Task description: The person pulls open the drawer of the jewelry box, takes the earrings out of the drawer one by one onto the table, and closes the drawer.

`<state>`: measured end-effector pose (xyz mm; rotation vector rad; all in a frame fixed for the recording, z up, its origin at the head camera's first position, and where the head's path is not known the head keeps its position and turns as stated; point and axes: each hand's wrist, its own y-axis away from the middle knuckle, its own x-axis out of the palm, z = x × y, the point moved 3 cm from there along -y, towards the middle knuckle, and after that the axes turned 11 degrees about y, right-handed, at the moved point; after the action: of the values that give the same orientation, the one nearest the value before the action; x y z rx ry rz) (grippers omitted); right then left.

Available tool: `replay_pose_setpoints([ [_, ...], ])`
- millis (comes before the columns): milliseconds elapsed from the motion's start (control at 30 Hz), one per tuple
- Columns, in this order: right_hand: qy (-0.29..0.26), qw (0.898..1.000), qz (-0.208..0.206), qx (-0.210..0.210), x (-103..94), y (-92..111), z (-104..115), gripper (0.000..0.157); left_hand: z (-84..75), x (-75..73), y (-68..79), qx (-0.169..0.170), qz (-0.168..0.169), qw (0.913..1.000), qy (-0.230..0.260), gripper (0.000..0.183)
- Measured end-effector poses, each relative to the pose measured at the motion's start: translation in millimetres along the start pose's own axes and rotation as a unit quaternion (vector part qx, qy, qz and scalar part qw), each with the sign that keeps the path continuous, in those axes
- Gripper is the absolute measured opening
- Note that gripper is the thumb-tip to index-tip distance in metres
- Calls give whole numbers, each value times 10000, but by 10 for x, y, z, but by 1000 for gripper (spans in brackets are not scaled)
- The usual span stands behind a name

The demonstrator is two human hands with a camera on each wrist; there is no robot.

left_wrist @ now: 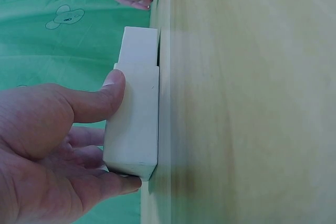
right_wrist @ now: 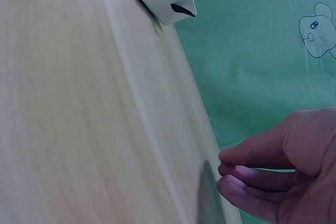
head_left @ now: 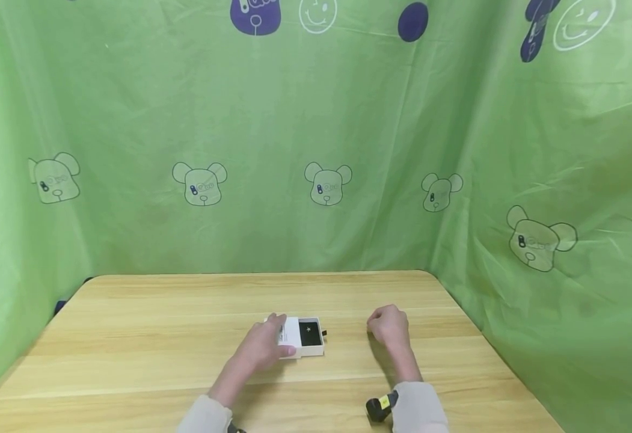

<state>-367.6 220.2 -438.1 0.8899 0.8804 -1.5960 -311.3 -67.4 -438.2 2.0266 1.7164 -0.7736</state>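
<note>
A white sliding drawer box [head_left: 292, 331] lies on the table, its inner tray drawn partly out to the right. In the tray is a black insert [head_left: 310, 340] bearing a small pale star [head_left: 308, 329]. My left hand [head_left: 261, 344] grips the sleeve of the box, the thumb along its near side, as the left wrist view also shows. A black pull tab [head_left: 324, 332] sticks out from the tray's end. To the right of the box, apart from it, my right hand [head_left: 390, 326] hovers low with thumb and fingertips drawn together. Nothing shows between them.
The wooden table [head_left: 159, 337] spreads around the box, backed by a green curtain [head_left: 272, 234] printed with bear heads. Another curtain stretch [head_left: 592, 319] hangs along the right side. A black wrist device [head_left: 379, 408] sits at my right sleeve.
</note>
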Motion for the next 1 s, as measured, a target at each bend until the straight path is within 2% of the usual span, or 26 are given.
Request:
replay_pose_setpoints([
  [433, 42, 10000, 23, -8, -3, 4, -18, 11, 16, -3, -1, 34, -5, 10000, 27, 80],
  [1000, 8, 9999, -148, -13, -37, -2, 1, 13, -3, -8, 6, 29, -8, 10000, -6, 79],
])
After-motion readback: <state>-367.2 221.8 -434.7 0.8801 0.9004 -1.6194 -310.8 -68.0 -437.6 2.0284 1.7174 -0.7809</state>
